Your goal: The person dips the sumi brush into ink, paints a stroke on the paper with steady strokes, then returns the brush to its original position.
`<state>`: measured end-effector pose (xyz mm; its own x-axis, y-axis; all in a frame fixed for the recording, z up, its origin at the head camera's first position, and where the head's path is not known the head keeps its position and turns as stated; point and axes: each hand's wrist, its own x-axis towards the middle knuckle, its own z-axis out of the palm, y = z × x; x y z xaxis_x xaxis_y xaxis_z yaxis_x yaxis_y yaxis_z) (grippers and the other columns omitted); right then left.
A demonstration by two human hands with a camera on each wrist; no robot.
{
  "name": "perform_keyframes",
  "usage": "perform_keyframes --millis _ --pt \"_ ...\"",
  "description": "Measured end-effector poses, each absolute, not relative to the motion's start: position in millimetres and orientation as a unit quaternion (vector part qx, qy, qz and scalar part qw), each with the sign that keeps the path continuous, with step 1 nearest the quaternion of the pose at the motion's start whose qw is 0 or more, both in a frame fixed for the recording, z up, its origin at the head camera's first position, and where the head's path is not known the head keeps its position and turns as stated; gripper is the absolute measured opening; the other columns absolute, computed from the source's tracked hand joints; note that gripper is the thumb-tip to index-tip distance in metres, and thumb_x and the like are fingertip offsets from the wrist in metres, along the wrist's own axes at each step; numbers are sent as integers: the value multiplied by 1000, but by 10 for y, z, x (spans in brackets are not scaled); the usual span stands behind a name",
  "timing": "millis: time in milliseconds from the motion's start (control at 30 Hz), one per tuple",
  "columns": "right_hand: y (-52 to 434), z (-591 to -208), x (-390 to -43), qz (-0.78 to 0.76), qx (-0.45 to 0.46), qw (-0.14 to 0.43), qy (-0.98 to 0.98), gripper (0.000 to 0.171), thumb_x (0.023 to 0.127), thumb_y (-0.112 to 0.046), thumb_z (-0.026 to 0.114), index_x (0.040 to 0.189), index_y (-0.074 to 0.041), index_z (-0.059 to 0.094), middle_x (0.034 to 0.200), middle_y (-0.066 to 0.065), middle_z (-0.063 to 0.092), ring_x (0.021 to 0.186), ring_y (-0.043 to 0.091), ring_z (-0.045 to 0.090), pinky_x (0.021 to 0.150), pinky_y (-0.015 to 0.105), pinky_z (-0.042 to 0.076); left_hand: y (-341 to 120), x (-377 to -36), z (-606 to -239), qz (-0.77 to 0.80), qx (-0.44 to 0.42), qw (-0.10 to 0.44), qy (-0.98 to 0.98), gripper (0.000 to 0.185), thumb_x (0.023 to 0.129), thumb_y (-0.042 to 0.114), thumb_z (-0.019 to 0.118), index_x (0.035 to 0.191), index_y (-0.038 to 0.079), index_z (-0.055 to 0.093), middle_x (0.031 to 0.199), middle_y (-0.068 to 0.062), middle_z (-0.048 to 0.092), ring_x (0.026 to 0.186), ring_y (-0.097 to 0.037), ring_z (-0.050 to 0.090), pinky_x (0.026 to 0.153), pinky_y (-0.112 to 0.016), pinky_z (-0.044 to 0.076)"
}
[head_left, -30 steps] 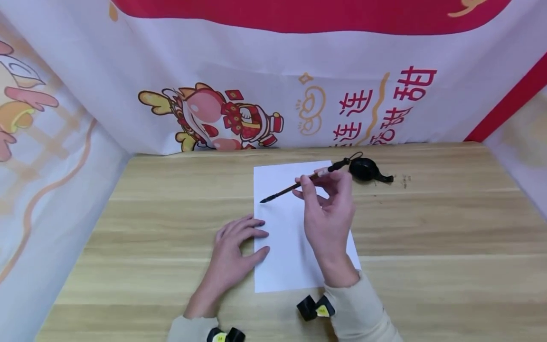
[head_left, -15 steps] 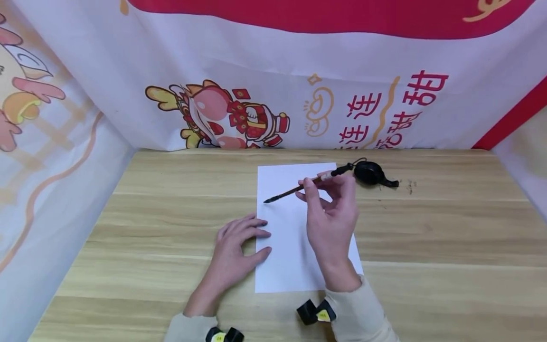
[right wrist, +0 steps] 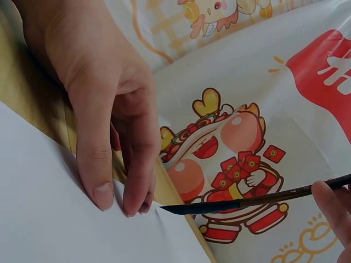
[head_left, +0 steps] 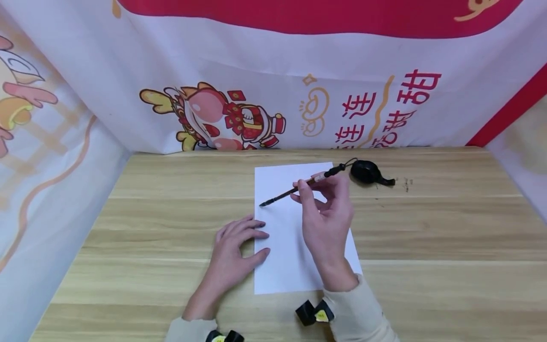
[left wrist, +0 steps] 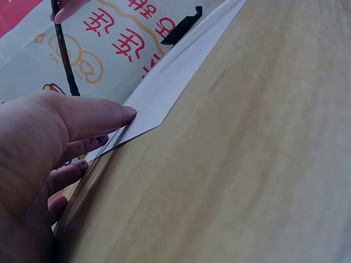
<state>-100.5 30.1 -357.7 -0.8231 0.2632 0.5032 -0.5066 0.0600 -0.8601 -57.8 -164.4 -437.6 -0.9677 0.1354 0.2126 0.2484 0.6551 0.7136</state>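
I see my left hand lying flat on the desk, fingers straight, tips pressing the paper's left edge. The paper sits mid-desk. My right hand hovers above it, fingers pinching a brush — tip aimed left, just over the sheet's upper left. An ink dish rests beside the paper's top right corner.

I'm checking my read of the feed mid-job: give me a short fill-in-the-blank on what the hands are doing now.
1. The right hand holds a ____ by its handle.
2. The left hand rests flat on the left edge of the white ____.
3. The brush tip is ____ in colour.

Missing words: brush; paper; black
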Motion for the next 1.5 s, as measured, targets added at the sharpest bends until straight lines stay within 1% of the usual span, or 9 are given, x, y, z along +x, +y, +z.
perform_keyframes --millis 133,367,567,667,833,1133,1233,1367,1500 --pt "278 -3588 -1001 681 97 281 -670 29 101 0 72 119 10 51 109 19 65 100 19 77 78 32 67 -1640 -575 -4372 -400 -100 66 -909 26 85 19 88 110 23 82 140 4 74 149 -31 54 124 -67 24" --pt "270 -3600 -1011 680 90 276 -673 28 100 0 72 116 10 51 109 24 66 99 14 77 77 31 67 -1635 -572 -4370 -401 -101 69 -908 27 84 18 89 109 24 81 140 4 74 150 -32 53 124 -66 24" --pt "278 -3602 -1018 676 86 275 -678 27 100 0 73 116 10 53 109 22 66 98 22 77 76 30 67 -1632 -573 -4360 -403 -101 66 -907 27 84 17 89 109 24 81 140 3 73 150 -32 53 125 -66 23" --pt "280 -3597 -1017 672 87 273 -683 26 100 0 73 116 8 54 110 21 66 98 22 77 77 30 67 -1631 -578 -4357 -404 -101 65 -907 27 85 17 89 110 24 81 140 3 73 151 -32 52 125 -66 23" --pt "285 -3607 -1019 664 89 275 -689 25 100 0 73 116 8 55 110 18 67 98 20 76 78 29 67 -1631 -581 -4355 -405 -106 70 -906 27 84 17 89 109 23 82 140 3 74 150 -32 53 125 -65 24" --pt "275 -3633 -1017 674 86 282 -677 23 99 1 73 111 10 56 108 20 67 95 10 75 77 30 67 -1637 -565 -4365 -403 -101 64 -907 27 84 18 90 109 24 82 139 5 74 149 -31 54 125 -65 23" --pt "276 -3637 -1017 673 80 281 -679 24 99 0 74 112 9 56 108 20 67 96 13 76 77 30 67 -1640 -561 -4373 -404 -105 69 -906 27 84 18 90 109 24 82 139 6 74 148 -31 55 124 -64 24" --pt "282 -3634 -1016 668 79 280 -684 25 100 -1 73 113 10 55 109 20 67 98 22 77 78 29 67 -1641 -562 -4375 -403 -108 76 -906 27 84 17 90 109 24 82 138 6 74 147 -31 56 123 -64 25" --pt "286 -3632 -1019 664 79 281 -689 25 100 -2 73 115 9 55 110 20 67 100 28 77 79 28 67 -1638 -565 -4365 -401 -107 74 -907 27 84 18 89 109 24 82 138 5 74 148 -31 55 123 -64 25"
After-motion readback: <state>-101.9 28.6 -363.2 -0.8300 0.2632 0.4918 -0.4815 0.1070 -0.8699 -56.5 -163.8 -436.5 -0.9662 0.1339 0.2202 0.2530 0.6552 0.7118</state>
